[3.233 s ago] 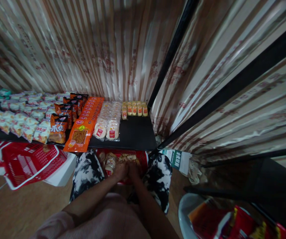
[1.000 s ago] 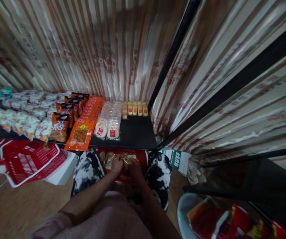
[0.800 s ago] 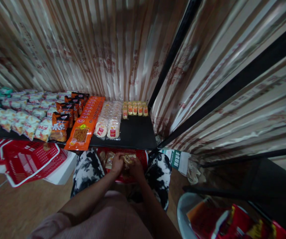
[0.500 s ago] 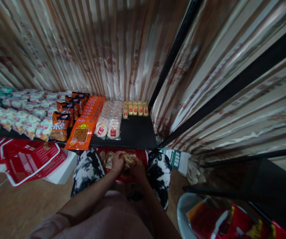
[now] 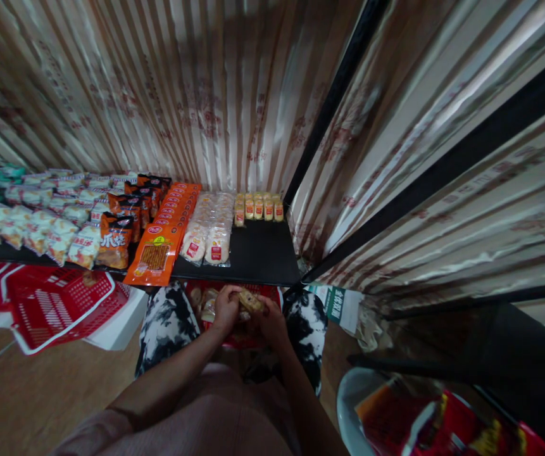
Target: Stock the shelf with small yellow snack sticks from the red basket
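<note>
Between my two hands is a small yellowish snack packet (image 5: 251, 301), held over the red basket (image 5: 275, 294) that sits between my knees. My left hand (image 5: 226, 309) grips the packet's left end with closed fingers. On the packet's right end, my right hand (image 5: 273, 323) is closed as well. More packets (image 5: 208, 304) lie in the basket, partly covered by my hands; their labels are too dark to read. Just beyond, on the black shelf (image 5: 265, 253), small yellow packets (image 5: 259, 208) stand in short rows at the back right corner.
Left along the shelf are clear packs of white round cakes (image 5: 206, 237), flat orange packs (image 5: 156, 253), orange-black bags (image 5: 113, 240) and white bags (image 5: 58, 237). Red baskets (image 5: 58, 304) stand below left. A pale tub (image 5: 350, 405) of red packages is at lower right. Curtains surround the shelf.
The packet has tilted and shows more of its surface between my fingers. My right hand has shifted slightly to the right and up. The shelf goods have stayed put.
</note>
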A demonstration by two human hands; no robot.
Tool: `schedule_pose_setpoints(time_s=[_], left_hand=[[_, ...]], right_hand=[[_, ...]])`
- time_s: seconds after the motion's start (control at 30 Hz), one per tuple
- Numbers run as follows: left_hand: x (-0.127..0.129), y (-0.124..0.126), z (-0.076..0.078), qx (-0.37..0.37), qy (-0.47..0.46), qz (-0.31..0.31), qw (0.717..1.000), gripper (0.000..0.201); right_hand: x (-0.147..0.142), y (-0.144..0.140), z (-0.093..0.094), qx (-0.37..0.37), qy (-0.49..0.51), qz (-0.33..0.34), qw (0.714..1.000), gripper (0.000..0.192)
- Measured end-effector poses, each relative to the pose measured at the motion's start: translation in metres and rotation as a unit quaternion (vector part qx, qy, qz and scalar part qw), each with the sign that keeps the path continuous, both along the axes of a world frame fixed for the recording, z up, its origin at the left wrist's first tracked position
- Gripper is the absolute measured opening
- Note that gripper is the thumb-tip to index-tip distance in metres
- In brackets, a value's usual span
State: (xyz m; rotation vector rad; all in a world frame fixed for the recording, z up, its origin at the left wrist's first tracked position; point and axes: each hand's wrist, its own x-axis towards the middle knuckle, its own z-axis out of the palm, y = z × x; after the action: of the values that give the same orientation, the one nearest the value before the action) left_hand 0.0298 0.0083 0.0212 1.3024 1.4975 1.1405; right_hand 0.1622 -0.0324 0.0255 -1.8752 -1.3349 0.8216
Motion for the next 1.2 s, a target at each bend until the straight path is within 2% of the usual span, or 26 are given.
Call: schedule_pose_setpoints(time_s=[0.33,0.47,0.57,0.77,0.93,1.1,1.2], left_hand=[[0.003,-0.002,0.02,0.036,-0.032,-0.021,0.999,0.021],[0.005,-0.001,0.026,0.073,-0.041,-0.001,0.996,0.022],[0.007,-0.001,0.03,0.067,-0.055,0.013,0.996,0.022],[0.011,0.002,0.026,0.017,-0.093,0.015,0.995,0.026],[0.011,0.003,0.021,0.016,-0.073,0.024,0.997,0.027],[0.011,0.003,0.026,0.014,-0.067,0.031,0.997,0.028],[0.012,0.002,0.028,0.0,-0.077,0.03,0.997,0.026]], right_hand=[[0.012,0.002,-0.007,0.027,0.063,-0.004,0.998,0.039],[0.012,0.003,-0.003,0.031,0.087,-0.006,0.996,0.041],[0.011,0.003,0.002,0.042,0.089,-0.001,0.995,0.042],[0.009,0.004,0.014,0.076,0.046,0.007,0.996,0.04],[0.007,0.004,0.022,0.084,0.017,0.015,0.996,0.042],[0.005,0.003,0.028,0.09,-0.009,0.008,0.996,0.041],[0.005,0.002,0.027,0.09,0.019,0.01,0.996,0.042]])
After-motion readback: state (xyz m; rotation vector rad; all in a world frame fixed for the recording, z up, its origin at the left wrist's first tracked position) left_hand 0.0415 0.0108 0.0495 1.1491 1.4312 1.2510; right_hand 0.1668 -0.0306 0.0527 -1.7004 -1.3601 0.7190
